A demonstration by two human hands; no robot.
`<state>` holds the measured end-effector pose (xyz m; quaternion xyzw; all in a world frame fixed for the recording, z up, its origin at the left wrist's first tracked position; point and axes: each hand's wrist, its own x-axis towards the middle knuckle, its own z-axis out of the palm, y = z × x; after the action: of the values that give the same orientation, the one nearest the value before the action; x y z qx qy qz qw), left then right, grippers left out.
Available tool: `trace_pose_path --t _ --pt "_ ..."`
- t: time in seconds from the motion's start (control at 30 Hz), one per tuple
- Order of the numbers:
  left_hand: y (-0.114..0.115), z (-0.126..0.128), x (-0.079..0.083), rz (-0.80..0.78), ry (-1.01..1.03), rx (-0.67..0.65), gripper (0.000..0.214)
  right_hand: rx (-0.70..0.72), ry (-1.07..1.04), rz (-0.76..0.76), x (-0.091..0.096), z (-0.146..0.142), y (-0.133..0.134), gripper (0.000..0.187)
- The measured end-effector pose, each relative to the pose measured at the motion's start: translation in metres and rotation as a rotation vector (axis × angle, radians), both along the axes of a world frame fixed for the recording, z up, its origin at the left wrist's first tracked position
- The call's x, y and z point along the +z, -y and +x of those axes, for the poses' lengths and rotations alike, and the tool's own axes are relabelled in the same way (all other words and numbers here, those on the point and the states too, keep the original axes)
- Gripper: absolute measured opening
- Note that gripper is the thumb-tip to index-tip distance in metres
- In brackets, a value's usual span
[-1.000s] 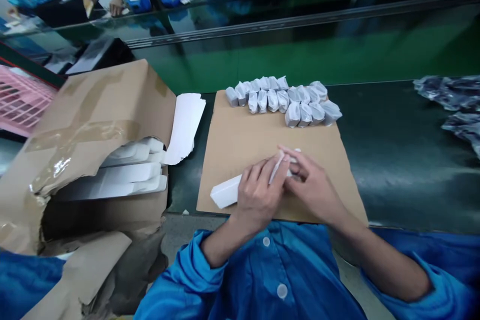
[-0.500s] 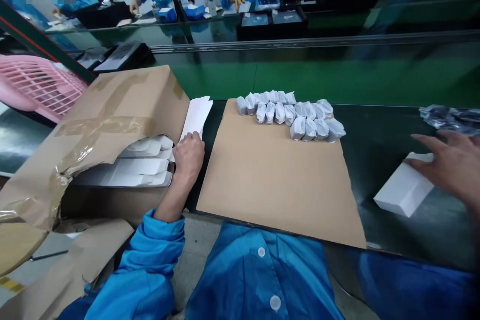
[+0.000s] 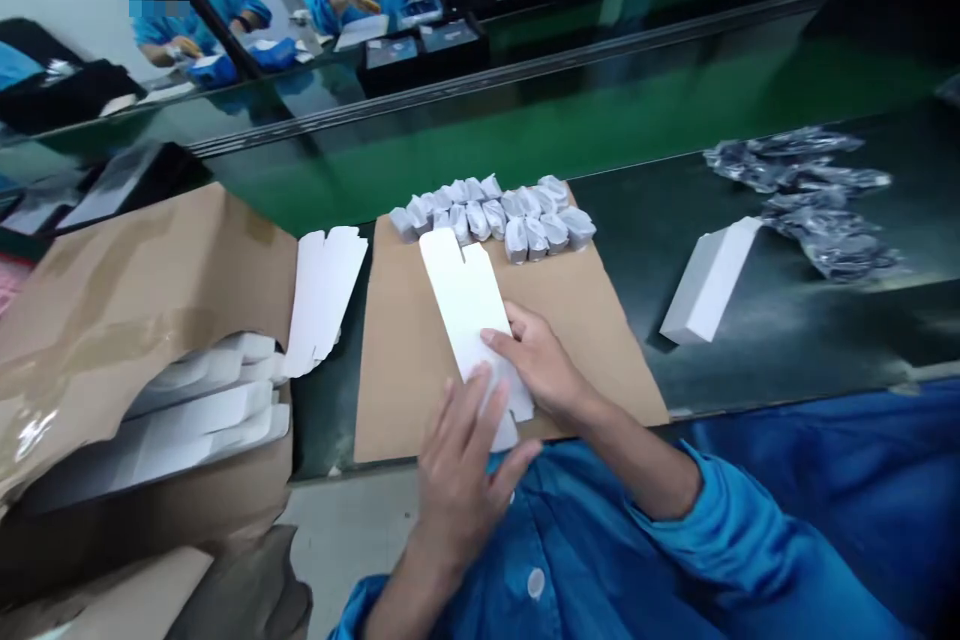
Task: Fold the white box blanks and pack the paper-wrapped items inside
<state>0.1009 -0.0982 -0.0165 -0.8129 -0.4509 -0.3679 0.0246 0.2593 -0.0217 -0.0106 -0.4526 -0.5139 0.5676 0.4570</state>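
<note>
A flattened white carton (image 3: 469, 300) is held at a tilt above the brown cardboard sheet (image 3: 405, 370). My right hand (image 3: 544, 365) grips its right edge, with the thumb on top. My left hand (image 3: 469, 460) has its fingers spread over the carton's lower end, apparently touching it, and is not closed round it. Several small wrapped pieces (image 3: 517, 240) in pale grey covering stand in rows at the sheet's far edge. To the right, a folded-up white box (image 3: 709, 285) lies on the dark bench.
At the left, an open cardboard box (image 3: 150, 270) holds flat white cartons (image 3: 202, 420); more flat cartons (image 3: 322, 300) lean beside it. Clear plastic bags (image 3: 817, 200) lie at the right. Beyond the green partition (image 3: 330, 180), co-workers in blue work at another bench.
My left hand has left the stack by the box, and a flat carton is now over the sheet. My right hand has let go of the white box and taken the carton. The view has shifted right.
</note>
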Motion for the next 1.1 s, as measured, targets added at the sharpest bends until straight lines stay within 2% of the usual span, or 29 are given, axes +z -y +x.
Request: trace_pose_path --t 0.07,0.1,0.13,0.17,0.2,0.23,0.27,0.37,0.4,0.47,0.57,0.67,0.77,0.83,0.9,0.97,1.0,1.03,1.1 --pt "0.001 -0.011 0.018 -0.092 0.292 0.094 0.072 0.235 0.153 0.073 0.013 0.029 -0.007 0.02" --pt "-0.006 -0.02 0.028 -0.167 0.473 0.129 0.074 0.394 0.24 0.123 0.022 0.043 -0.008 0.018" --pt "-0.015 -0.03 0.036 -0.31 0.571 0.102 0.071 0.551 0.327 0.171 0.03 0.054 -0.009 0.016" --pt "-0.025 -0.039 0.042 -0.492 0.541 0.046 0.062 0.674 0.415 0.218 0.037 0.062 -0.008 0.014" --pt "-0.035 -0.046 0.046 -0.629 0.498 0.016 0.05 0.736 0.514 0.269 0.043 0.066 -0.004 0.016" --pt "-0.043 -0.051 0.047 -0.733 0.454 0.001 0.039 0.729 0.632 0.325 0.046 0.067 0.001 0.022" --pt "-0.049 -0.053 0.045 -0.795 0.429 0.008 0.031 0.665 0.764 0.391 0.046 0.064 0.008 0.032" --pt "-0.056 -0.052 0.034 -0.843 0.519 0.063 0.027 0.393 1.12 0.625 0.038 0.05 0.031 0.07" --pt "-0.056 -0.051 0.031 -0.861 0.544 0.066 0.028 0.353 1.198 0.697 0.035 0.045 0.038 0.075" --pt "-0.056 -0.051 0.027 -0.902 0.549 0.056 0.028 0.331 1.294 0.815 0.029 0.038 0.045 0.066" --pt "-0.059 -0.051 0.028 -0.919 0.502 0.036 0.022 0.318 1.324 0.946 0.025 0.033 0.046 0.05" --pt "-0.063 -0.052 0.03 -0.803 0.456 0.048 0.008 0.317 1.293 1.008 0.025 0.032 0.046 0.045" --pt "-0.064 -0.057 0.028 -0.711 0.446 0.094 0.004 0.313 1.241 1.025 0.025 0.037 0.043 0.04" --pt "-0.059 -0.059 0.026 -0.714 0.578 0.054 0.016 0.226 1.212 0.997 0.024 0.043 0.038 0.039" --pt "-0.049 -0.053 0.022 -0.646 0.793 -0.017 0.036 0.019 1.213 0.935 0.021 0.046 0.031 0.042" --pt "-0.037 -0.035 0.016 -0.516 0.914 -0.08 0.046 -0.198 1.224 0.877 0.016 0.042 0.029 0.049" --pt "-0.031 -0.022 0.013 -0.46 0.91 -0.097 0.051 -0.253 1.22 0.87 0.012 0.036 0.032 0.052" --pt "-0.027 -0.009 0.01 -0.433 0.882 -0.108 0.059 -0.265 1.207 0.875 0.008 0.029 0.036 0.053" --pt "-0.024 0.013 0.004 -0.424 0.849 -0.055 0.079 -0.187 1.151 0.888 0.004 0.013 0.049 0.056"
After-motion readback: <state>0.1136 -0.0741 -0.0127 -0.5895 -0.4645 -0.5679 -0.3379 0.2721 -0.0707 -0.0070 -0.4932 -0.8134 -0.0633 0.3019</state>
